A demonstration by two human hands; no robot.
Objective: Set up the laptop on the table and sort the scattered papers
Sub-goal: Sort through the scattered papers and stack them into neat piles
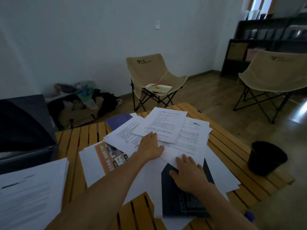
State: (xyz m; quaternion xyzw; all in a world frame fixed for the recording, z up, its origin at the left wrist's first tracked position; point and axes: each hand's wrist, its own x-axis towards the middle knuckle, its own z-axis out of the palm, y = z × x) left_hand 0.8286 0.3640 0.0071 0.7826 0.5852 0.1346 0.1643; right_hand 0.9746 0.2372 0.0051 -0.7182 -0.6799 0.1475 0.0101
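At six o'clock the right hand (187, 173) lies flat, fingers straight, on a dark printed booklet (186, 203). Just beyond, the left hand (150, 147) presses flat on loose white printed sheets (166, 125), gripping nothing. The open grey laptop (25, 130) sits at nine o'clock on the yellow slatted wooden table (74, 138). Sweeping too briskly could send sheets off the twelve o'clock edge.

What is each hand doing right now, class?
Left hand: open, fingers flat on the scattered papers.
Right hand: open, resting on papers and a dark sheet.
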